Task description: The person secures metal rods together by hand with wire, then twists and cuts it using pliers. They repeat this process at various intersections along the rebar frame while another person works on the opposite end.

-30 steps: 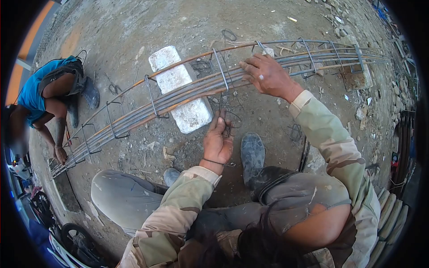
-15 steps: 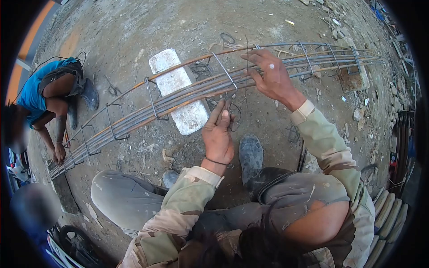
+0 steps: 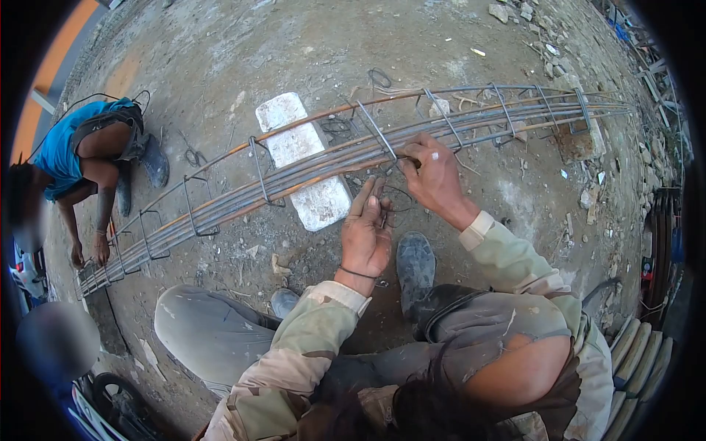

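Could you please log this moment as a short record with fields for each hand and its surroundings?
Left hand: holds a bunch of thin tie wire just below the rebar cage.
Right hand: fingers pinch at a stirrup on the cage.
Support: white block under the bars, on dirt ground.
Nearby: a co-worker in a blue shirt crouches at the cage's far end.
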